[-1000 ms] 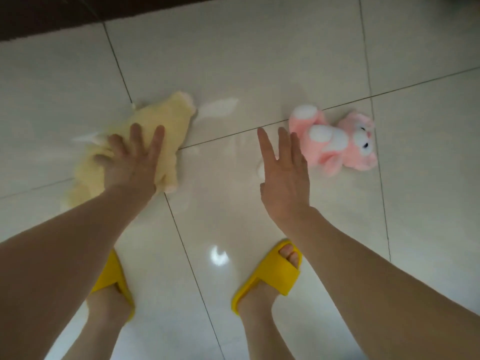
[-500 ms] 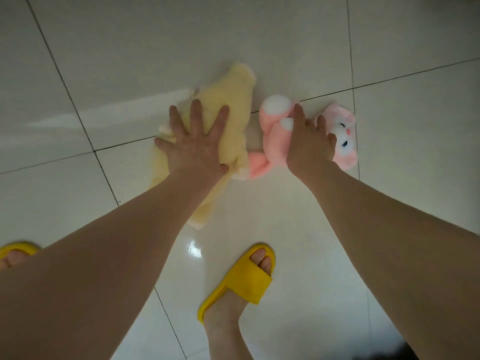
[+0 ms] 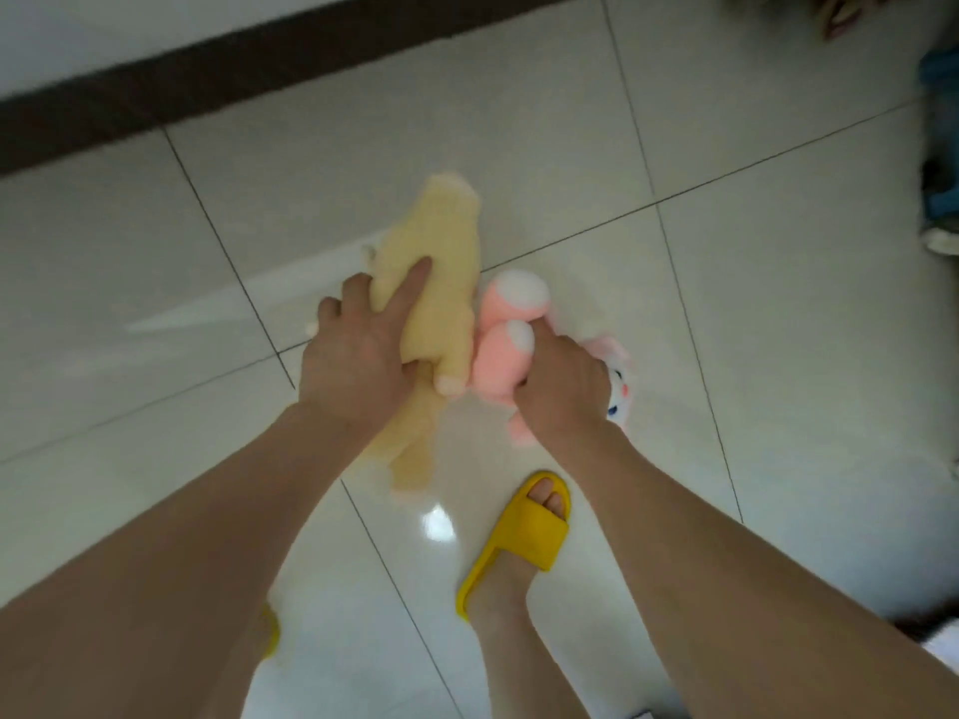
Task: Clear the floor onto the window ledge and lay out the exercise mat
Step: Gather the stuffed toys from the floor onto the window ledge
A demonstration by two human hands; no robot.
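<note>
A long pale-yellow plush toy (image 3: 441, 251) hangs lengthwise over the white tiled floor, with my left hand (image 3: 358, 355) closed around its middle. Right beside it is a pink plush toy (image 3: 501, 355) with white paws and a white face. My right hand (image 3: 563, 389) is clenched on the pink toy's body and hides most of it. The two toys touch each other between my hands. No exercise mat or window ledge shows in this view.
A dark brown skirting strip (image 3: 259, 70) runs along the wall at the top. My feet in yellow slippers (image 3: 524, 531) stand just below the toys. Blurred blue and white objects (image 3: 942, 210) sit at the right edge.
Both hands went from flat on the toys to closed around them. The toys have come up off the tiles, and the view has tilted up so the skirting shows again.
</note>
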